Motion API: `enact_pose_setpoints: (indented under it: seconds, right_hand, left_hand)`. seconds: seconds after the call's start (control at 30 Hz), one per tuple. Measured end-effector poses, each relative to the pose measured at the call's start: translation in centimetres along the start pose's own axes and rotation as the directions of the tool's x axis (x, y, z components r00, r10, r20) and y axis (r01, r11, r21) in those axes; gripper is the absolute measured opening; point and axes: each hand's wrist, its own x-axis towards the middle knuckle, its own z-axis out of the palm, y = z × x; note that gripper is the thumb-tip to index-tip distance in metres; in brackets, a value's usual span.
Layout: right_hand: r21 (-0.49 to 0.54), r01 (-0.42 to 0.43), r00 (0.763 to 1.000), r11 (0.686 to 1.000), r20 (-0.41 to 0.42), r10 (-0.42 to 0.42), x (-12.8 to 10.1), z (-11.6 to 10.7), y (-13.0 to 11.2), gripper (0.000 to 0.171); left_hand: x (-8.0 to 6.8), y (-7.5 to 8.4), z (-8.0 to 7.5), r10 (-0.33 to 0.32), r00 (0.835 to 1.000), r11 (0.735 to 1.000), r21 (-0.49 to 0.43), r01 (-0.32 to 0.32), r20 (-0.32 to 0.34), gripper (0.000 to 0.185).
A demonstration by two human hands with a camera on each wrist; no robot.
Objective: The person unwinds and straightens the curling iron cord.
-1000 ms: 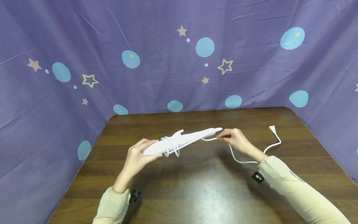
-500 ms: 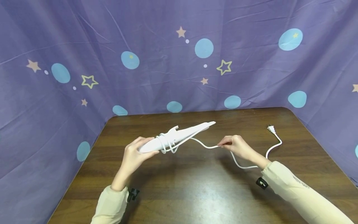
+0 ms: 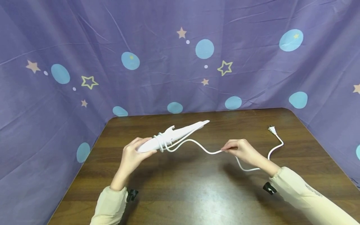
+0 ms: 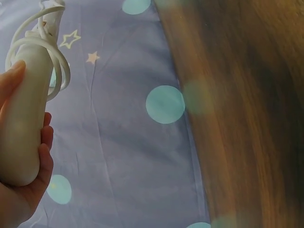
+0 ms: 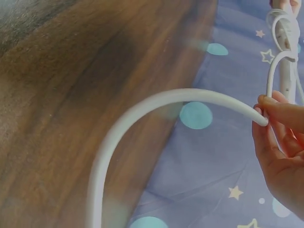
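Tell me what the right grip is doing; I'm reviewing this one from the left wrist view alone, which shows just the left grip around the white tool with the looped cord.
Observer: The right grip pinches the cord between thumb and fingers.
Operator: Is there anything farther right?
Observer: Yes, a plug lies on the table, to the right of that grip.
Operator: Is the stretch between the two grips taut?
Observer: No, the cord curves slackly between the tool and the right grip.

White cord — purple, starry backdrop
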Motion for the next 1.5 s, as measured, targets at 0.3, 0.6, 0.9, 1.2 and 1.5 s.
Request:
enact_pose_setpoints:
  seconds: [0.3, 0.6, 0.9, 1.2, 1.5]
  right_hand:
    - [-0.004, 0.124, 0.990, 0.992, -0.072, -0.124, 0.0, -1.3, -1.7, 0.022]
    - [-0.012, 0.148, 0.982, 0.989, -0.114, -0.149, 0.7, -2.6, -2.7, 0.025]
    - [-0.066, 0.154, 0.975, 0.986, -0.154, -0.163, 2.0, -3.7, -3.2, 0.028]
    - [-0.066, 0.087, 0.978, 0.994, -0.186, -0.098, 3.3, -5.1, -3.4, 0.021]
    - [-0.048, 0.041, 0.961, 0.998, -0.273, -0.052, 4.1, -5.5, -4.5, 0.019]
  left_hand:
    - [-0.2, -0.5, 0.1, -0.002, 1.000, 0.999, 0.038, 0.002, 0.003, 0.048]
    - [-0.4, -0.8, 0.1, -0.005, 0.999, 0.997, 0.072, 0.002, 0.038, 0.047]
    - [-1.0, -0.9, 0.1, -0.010, 0.998, 0.997, 0.079, 0.004, 0.066, 0.047]
    - [-1.3, -0.7, 0.2, 0.023, 0.991, 0.998, 0.054, -0.030, 0.130, 0.046]
    - [-1.8, -0.4, 0.2, 0.038, 0.975, 0.999, 0.020, -0.044, 0.219, 0.044]
